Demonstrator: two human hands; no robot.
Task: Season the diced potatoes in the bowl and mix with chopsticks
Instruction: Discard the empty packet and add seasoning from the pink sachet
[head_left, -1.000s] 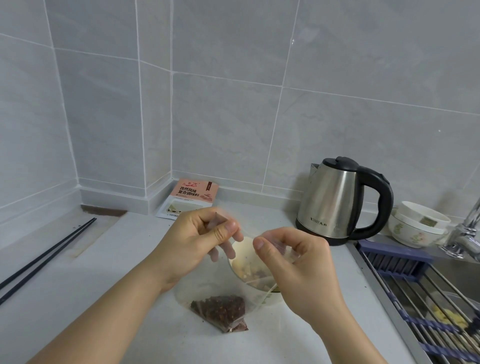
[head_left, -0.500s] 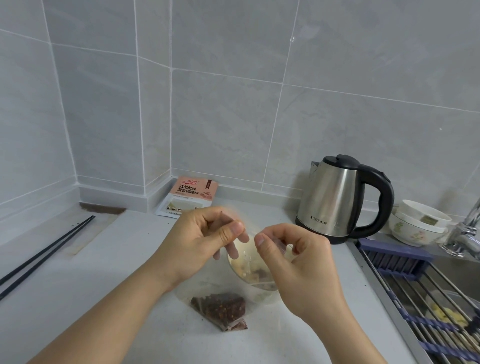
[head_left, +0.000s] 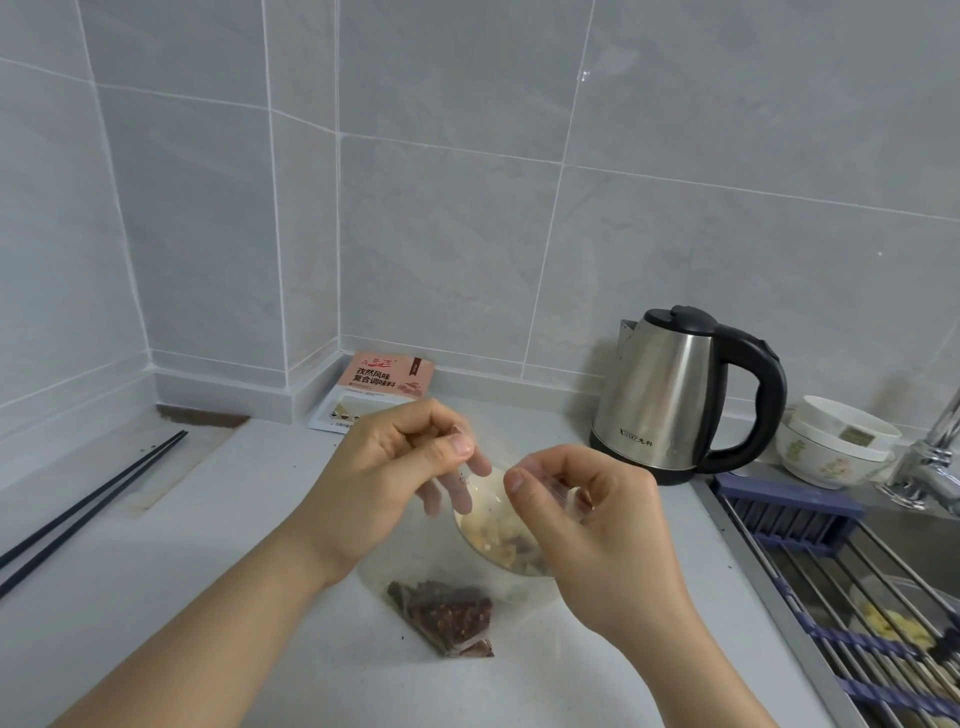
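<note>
Compared with a second ago, my hands are sitting slightly lower and closer together over the bowl, and more of the diced potatoes are showing between them; the grip itself is unchanged. My left hand is pinching one side of the clear plastic bag's mouth between thumb and forefinger, with the other fingers hanging loose. My right hand is pinching the opposite side the same way, fingers curled in. The bag is hanging down in front of the bowl, and the dark red spice is gathered in its bottom corner, resting on the counter at 6 o'clock from the bowl.

The chopsticks are lying well apart at 9 o'clock, near the counter's left edge. The seasoning packet is leaning against the wall at 11 o'clock. The kettle is standing near at 2 o'clock, with stacked white bowls beyond it. The sink's edge and drying rack are running along 3 to 4 o'clock, just beside my right wrist. Bare counter is lying open from 7 to 10 o'clock.
</note>
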